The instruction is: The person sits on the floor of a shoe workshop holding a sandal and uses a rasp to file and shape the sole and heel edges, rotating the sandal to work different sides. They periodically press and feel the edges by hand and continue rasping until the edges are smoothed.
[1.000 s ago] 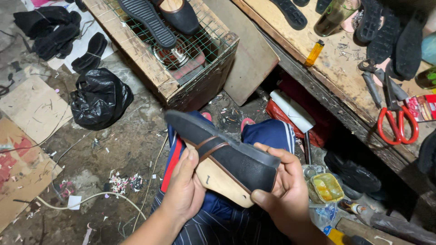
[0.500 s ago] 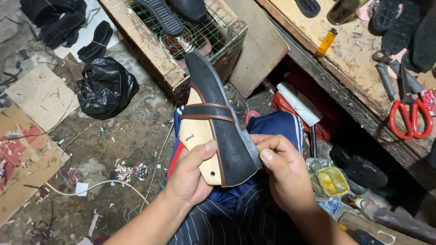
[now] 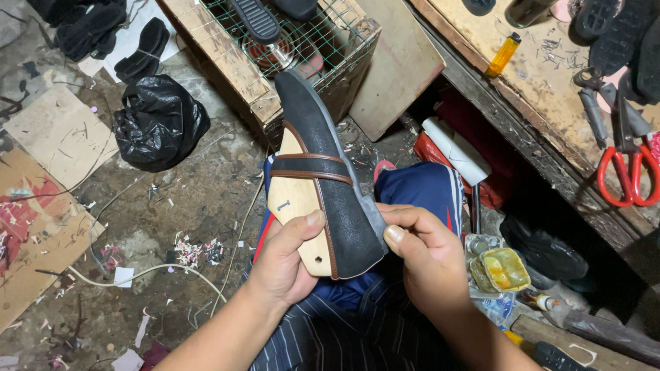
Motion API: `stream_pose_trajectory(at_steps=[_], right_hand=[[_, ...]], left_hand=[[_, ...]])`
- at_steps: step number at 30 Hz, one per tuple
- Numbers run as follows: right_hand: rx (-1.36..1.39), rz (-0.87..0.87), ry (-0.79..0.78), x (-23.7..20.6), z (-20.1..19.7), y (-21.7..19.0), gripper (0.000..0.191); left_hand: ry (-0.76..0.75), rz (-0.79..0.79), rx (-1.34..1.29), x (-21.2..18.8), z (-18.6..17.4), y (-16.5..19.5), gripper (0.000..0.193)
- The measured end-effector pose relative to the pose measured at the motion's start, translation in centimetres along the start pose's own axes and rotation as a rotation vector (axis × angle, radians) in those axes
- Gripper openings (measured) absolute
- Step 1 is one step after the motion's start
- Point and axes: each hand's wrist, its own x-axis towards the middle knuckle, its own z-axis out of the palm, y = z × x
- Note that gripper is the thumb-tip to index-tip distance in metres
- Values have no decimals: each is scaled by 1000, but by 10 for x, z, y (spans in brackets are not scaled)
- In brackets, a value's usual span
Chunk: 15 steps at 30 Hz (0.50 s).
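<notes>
Left hand [image 3: 285,264] and right hand [image 3: 426,257] both grip the heel end of a dark shoe upper on a wooden last [image 3: 323,185], fingers [image 3: 402,223] closed on it, above the lap. Toe points away, toward a wire-topped wooden crate [image 3: 227,58]. Right: red scissors [image 3: 629,175] on the surface [image 3: 543,86].

black bag [image 3: 160,122], red scissors [image 3: 627,180], orange lighter [image 3: 502,55].

Item count: one shoe upper [image 3: 323,172] on one wooden last [image 3: 297,206]; two hands, left [image 3: 282,264] and right [image 3: 430,264]; one black plastic bag [image 3: 159,122]; one red-handled scissors [image 3: 629,172]; one orange lighter [image 3: 502,55]; one wire-topped wooden crate [image 3: 227,58]; one yellow tin [image 3: 500,269]
</notes>
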Motion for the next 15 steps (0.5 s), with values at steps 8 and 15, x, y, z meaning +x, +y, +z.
stream_pose_trajectory(at_steps=[8,15], right_hand=[[-137,-107,-105,0,10,-13,24],[-1012,-284,-123,-20,-23,-9,28]], left_hand=[[-159,11,-32,2,3,11,57],[-81,-117,-14,18,-27,6,54]])
